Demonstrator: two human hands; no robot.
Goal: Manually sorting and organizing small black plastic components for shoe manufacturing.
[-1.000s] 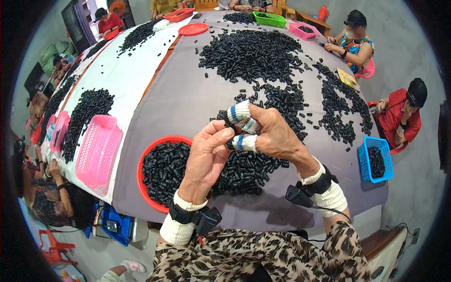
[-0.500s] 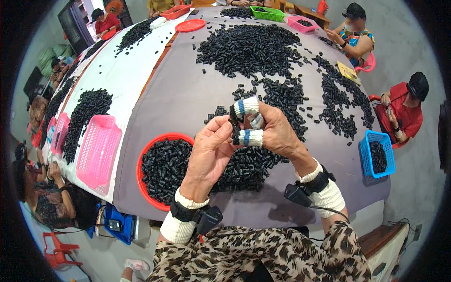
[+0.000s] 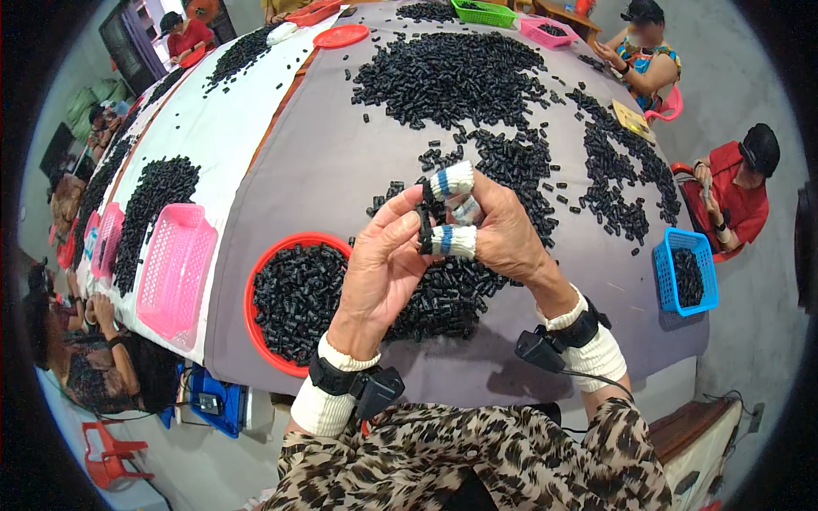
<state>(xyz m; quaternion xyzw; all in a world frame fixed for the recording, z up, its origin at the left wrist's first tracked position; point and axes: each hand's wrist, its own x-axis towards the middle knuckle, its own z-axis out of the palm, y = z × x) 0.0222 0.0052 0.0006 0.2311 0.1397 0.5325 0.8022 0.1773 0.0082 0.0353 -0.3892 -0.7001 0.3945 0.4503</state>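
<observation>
My left hand (image 3: pixel 381 260) is closed, its thumb and fingertips pinching a dark black piece (image 3: pixel 425 218) in front of me. From the other side my right hand (image 3: pixel 514 228) grips the same piece between thumb and forefinger. Those two right fingers wear white knitted finger covers with blue bands (image 3: pixel 452 180). The piece's exact shape is partly hidden by the fingertips. Below the hands lies a heap of small black cylinders (image 3: pixel 443 308). Beside my left forearm stands a round red basin (image 3: pixel 250 302) filled with similar black cylinders.
A large black pile (image 3: pixel 452 81) covers the far part of the grey cloth (image 3: pixel 281 183). At left stands a pink basket (image 3: pixel 177 272); at right, a blue basket (image 3: pixel 714 294) holds black pieces. A person in red (image 3: pixel 737 200) sits at the right edge; others work around the table.
Both hands stay together on the black piece, with only a slight shift of the fingers. The whole view has moved a little.
</observation>
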